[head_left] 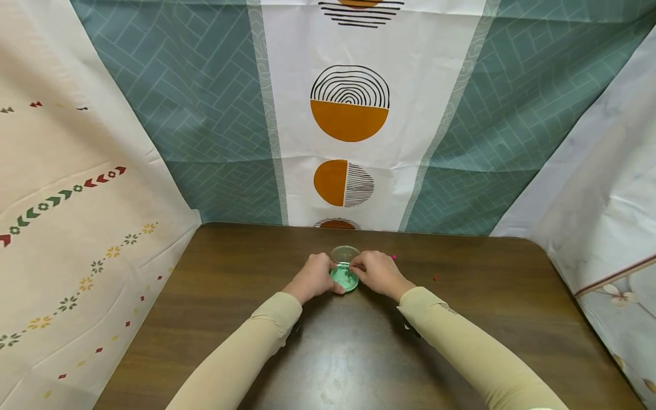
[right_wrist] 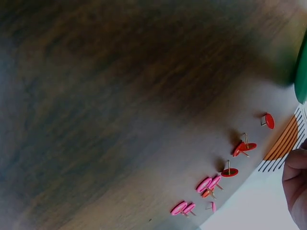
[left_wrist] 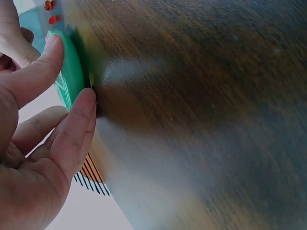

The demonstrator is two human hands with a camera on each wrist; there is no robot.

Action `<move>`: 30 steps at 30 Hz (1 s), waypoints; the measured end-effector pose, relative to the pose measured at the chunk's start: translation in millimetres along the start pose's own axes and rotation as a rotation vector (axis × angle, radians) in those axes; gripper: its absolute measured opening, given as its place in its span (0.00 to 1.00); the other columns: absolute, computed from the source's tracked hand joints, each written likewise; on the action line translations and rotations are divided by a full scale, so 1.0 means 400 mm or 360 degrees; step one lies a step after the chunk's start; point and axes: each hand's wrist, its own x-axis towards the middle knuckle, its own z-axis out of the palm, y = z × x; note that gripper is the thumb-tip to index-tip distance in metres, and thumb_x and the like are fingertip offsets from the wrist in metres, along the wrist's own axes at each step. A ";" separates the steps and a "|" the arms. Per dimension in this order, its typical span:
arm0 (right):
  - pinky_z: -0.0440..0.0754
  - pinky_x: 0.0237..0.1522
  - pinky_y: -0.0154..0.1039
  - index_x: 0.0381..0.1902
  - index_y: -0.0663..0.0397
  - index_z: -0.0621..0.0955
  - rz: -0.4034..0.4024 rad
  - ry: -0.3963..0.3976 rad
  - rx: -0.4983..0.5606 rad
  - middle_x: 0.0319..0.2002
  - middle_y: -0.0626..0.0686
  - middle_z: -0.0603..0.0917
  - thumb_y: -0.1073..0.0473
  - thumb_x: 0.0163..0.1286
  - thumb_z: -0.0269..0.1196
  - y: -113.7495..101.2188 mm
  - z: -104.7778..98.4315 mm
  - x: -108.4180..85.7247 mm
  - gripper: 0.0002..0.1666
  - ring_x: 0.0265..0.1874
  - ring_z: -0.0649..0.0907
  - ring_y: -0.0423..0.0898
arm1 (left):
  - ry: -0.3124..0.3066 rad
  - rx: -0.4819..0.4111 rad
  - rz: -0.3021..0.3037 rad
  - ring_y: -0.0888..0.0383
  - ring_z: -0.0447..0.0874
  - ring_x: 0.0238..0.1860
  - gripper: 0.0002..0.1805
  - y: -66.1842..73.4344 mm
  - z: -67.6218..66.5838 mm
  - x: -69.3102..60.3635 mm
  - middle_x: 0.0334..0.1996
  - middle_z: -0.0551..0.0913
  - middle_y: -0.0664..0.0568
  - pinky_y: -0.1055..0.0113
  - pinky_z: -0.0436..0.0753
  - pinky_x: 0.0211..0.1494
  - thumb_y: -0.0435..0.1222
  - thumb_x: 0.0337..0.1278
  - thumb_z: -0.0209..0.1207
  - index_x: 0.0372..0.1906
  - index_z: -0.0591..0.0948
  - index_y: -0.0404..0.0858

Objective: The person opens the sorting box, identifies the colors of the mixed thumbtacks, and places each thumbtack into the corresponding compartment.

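A small round green container [head_left: 344,278] with a clear raised lid [head_left: 345,252] stands on the brown table. My left hand [head_left: 316,277] grips its left side; in the left wrist view the thumb [left_wrist: 48,62] lies across the green container [left_wrist: 72,67] and the fingers bear on its lower edge. My right hand [head_left: 378,273] is at the container's right side, fingertips bent over its opening. Whether those fingertips pinch anything is too small to tell. The right wrist view catches only part of the right hand [right_wrist: 296,179], near the green container [right_wrist: 301,76].
Red thumbtacks [right_wrist: 230,172] and pink thumbtacks [right_wrist: 179,208] lie scattered on the table, several with points up or sideways. They are right of the container. A patterned curtain [head_left: 348,188] hangs behind the table's far edge, with other cloths at both sides.
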 end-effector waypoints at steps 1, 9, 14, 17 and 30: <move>0.76 0.28 0.33 0.36 0.39 0.87 -0.0010 0.0007 -0.0018 0.29 0.38 0.81 0.49 0.62 0.63 0.000 0.000 0.000 0.07 0.27 0.76 0.32 | 0.0003 -0.0005 0.0002 0.58 0.81 0.44 0.33 0.000 0.000 0.000 0.46 0.85 0.47 0.66 0.81 0.42 0.47 0.25 0.78 0.45 0.85 0.36; 0.77 0.26 0.36 0.35 0.36 0.87 -0.0167 0.0069 -0.0217 0.32 0.38 0.84 0.50 0.61 0.64 0.000 0.001 -0.006 0.06 0.30 0.80 0.37 | 0.0023 0.0014 0.0029 0.63 0.77 0.32 0.29 -0.002 0.003 0.005 0.39 0.87 0.50 0.71 0.77 0.33 0.46 0.24 0.78 0.39 0.86 0.37; 0.74 0.22 0.37 0.24 0.35 0.85 -0.0291 0.0099 -0.0373 0.22 0.36 0.80 0.54 0.57 0.65 -0.003 0.001 -0.003 0.06 0.22 0.75 0.36 | 0.0025 0.0029 0.0035 0.63 0.73 0.28 0.25 -0.002 0.005 0.005 0.33 0.87 0.54 0.71 0.74 0.30 0.47 0.24 0.78 0.34 0.87 0.39; 0.72 0.20 0.38 0.16 0.37 0.81 -0.0337 0.0083 -0.0460 0.16 0.37 0.75 0.56 0.54 0.64 -0.008 -0.001 0.001 0.09 0.17 0.70 0.37 | 0.0028 0.0024 0.0050 0.63 0.71 0.26 0.22 -0.003 0.005 0.005 0.28 0.85 0.56 0.71 0.73 0.29 0.47 0.24 0.78 0.30 0.86 0.40; 0.71 0.19 0.39 0.10 0.40 0.76 -0.0407 -0.0114 -0.0562 0.10 0.39 0.70 0.55 0.55 0.61 -0.028 -0.024 0.005 0.15 0.14 0.68 0.38 | 0.0018 0.0013 0.0043 0.62 0.66 0.24 0.19 0.006 0.001 -0.004 0.19 0.81 0.59 0.71 0.69 0.25 0.46 0.25 0.78 0.25 0.85 0.40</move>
